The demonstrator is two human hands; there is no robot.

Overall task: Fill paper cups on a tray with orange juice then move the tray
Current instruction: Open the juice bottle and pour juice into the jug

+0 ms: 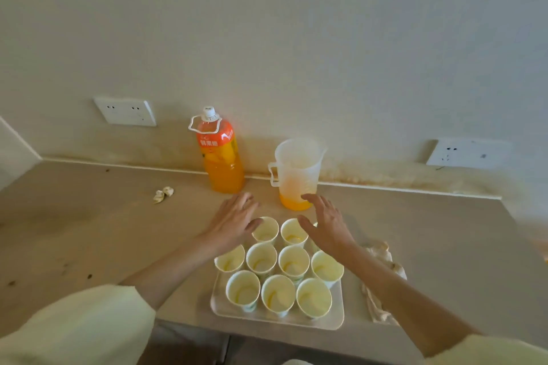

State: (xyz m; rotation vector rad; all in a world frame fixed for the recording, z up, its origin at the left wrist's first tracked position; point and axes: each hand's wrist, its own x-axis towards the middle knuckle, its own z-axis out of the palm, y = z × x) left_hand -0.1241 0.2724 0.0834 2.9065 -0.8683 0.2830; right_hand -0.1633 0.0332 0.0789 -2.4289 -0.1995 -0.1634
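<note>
A white tray (218, 310) near the counter's front edge carries several paper cups (261, 258), each with a little orange juice at the bottom. Behind it stands a clear plastic jug (297, 172) with a shallow layer of juice, handle to the left. A capped orange juice bottle (221, 154) stands left of the jug by the wall. My left hand (234, 221) hovers over the tray's far left corner with fingers spread, holding nothing. My right hand (324, 224) hovers over the far right cups, fingers straight, just in front of the jug and hiding a cup.
A crumpled cloth (382, 261) lies right of the tray under my right forearm. A small wad of paper (163, 194) lies on the beige counter (89, 231) to the left. Wall sockets (126, 111) sit behind. The counter's front edge runs just below the tray.
</note>
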